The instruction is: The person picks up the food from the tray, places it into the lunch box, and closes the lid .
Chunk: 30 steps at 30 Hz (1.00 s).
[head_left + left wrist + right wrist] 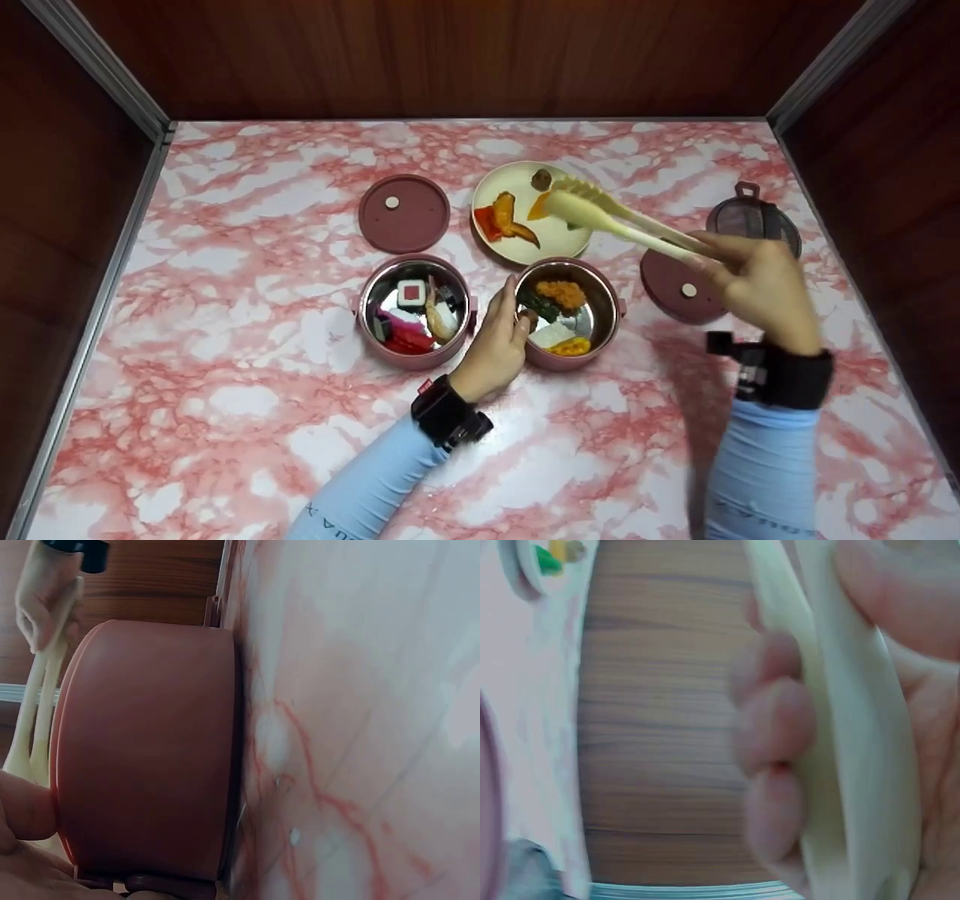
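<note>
Bowls (568, 363) of assorted food (561, 295)

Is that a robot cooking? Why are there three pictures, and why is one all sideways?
No robot here! It's a person with two bare hands. The big picture comes from a camera on the person's head, looking down. The others come from little cameras worn on the wrists, so close up that one looks sideways.

The right hand holds pale tongs over a plate. They're blurry, so I can't tell if they've caught any food. The left hand touches the right bowl; that's the big reddish wall in the sideways picture. The left bowl has food inside too.

Two round lids and a dark round thing also lie on the pink-and-white table.
</note>
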### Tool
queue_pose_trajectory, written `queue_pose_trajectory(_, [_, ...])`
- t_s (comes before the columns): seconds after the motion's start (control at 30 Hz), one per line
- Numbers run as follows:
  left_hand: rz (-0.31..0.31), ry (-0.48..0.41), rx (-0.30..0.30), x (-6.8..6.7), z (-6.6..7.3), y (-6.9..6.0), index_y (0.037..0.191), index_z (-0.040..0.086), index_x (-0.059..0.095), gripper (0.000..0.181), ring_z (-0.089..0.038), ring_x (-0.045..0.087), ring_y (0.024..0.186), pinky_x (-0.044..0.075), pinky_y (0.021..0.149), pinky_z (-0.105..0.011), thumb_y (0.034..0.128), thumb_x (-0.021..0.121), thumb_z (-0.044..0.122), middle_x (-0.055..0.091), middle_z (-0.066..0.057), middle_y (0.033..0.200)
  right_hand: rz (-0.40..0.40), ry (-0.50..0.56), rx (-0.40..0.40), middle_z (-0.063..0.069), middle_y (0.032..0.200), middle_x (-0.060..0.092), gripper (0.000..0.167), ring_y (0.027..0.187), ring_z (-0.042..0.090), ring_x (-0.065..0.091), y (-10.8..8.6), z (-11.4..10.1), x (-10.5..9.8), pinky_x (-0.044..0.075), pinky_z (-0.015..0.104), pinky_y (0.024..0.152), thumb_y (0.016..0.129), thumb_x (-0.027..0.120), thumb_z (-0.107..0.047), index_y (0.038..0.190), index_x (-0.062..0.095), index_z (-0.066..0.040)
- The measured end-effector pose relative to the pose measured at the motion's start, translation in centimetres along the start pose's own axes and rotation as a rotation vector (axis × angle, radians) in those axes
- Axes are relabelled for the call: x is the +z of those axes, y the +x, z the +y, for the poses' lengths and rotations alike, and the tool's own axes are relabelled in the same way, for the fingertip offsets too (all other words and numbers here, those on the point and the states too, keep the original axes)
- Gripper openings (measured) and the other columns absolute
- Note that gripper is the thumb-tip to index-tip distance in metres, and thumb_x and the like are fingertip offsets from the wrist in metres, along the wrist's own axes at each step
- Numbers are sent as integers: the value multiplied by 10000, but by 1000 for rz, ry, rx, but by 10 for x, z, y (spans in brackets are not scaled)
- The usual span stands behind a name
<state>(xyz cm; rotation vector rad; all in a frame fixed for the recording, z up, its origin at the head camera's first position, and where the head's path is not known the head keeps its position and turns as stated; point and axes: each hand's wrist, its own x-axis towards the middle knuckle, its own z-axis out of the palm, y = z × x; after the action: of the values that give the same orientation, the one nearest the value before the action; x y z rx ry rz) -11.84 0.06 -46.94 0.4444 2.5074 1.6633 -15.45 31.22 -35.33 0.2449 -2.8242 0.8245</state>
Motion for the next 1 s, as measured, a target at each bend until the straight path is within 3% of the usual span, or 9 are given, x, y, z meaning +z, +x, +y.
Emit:
queue_pose_trajectory(0.13, [-4, -1, 1, 1, 0, 0, 1565, -35, 75, 634, -388, 249, 1435, 199, 1180, -435, 1040, 418, 59, 176, -267, 1584, 116, 14, 17, 145, 916, 737, 363, 657, 193, 531, 2, 10, 25, 381, 364, 654, 907, 738, -279, 1238, 716, -135])
queue_pose_trajectory(0.33, [-2, 11, 11, 1, -1, -4, 1562, -44, 86, 627, -385, 264, 1430, 216, 1176, -440, 1038, 416, 51, 191, -273, 1576, 112, -29, 2, 172, 973, 734, 380, 803, 368, 644, 10, 23, 53, 427, 582, 700, 893, 741, -324, 1238, 721, -164])
queue_pose_trajectory(0.53, [-2, 15, 10, 1, -2, -5, 1563, -41, 78, 628, -382, 257, 1433, 207, 1179, -440, 1041, 412, 62, 189, -269, 1579, 33, -92, -50, 147, 1043, 730, 350, 842, 391, 662, 16, 28, 71, 447, 572, 656, 907, 717, -339, 1214, 734, -173])
queue_pose_trajectory(0.77, [-16, 12, -26, 1, -3, -3, 1576, -3, 52, 644, -368, 237, 1443, 192, 1180, -431, 1049, 410, 91, 148, -234, 1603, -14, -167, -80, 170, 1077, 717, 368, 839, 426, 660, 21, 26, 79, 438, 588, 599, 920, 701, -366, 1235, 722, -175])
queue_pose_trajectory(1.0, [-8, 15, 3, 0, -2, -1, 1569, -23, 54, 641, -367, 234, 1444, 188, 1183, -417, 1048, 410, 85, 154, -252, 1595, -43, -209, -107, 138, 870, 711, 389, 698, 361, 624, 25, 22, 84, 415, 504, 525, 898, 726, -371, 1245, 717, -195])
